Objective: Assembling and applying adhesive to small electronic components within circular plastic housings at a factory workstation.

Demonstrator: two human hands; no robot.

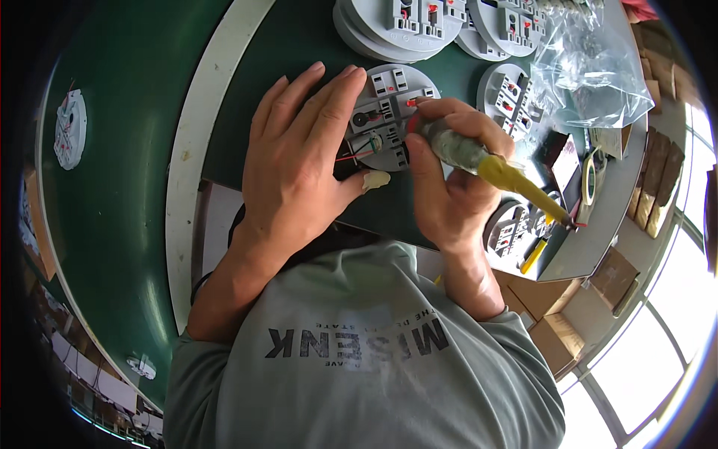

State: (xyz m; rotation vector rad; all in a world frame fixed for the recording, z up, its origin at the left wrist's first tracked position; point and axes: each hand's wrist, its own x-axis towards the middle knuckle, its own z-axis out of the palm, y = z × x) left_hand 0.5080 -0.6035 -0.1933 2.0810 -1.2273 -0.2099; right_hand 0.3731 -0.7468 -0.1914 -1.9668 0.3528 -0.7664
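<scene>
grey disc (pixel 390 105) might skid if my l. grip (pixel 295 153), splayed wide, presses too lightly while my r. grip (pixel 449 187), wrapped round the grey-yellow tool (pixel 458 150), tilts.

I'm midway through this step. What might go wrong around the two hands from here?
1. The right hand grips a tool over the round grey part; its tip isn't clear to see. If it slipped, it might scratch the part or hit the left hand at the part's edge.

2. Thin wires lie between the left thumb and forefinger, so shifting that hand could tug or pinch them.
</scene>
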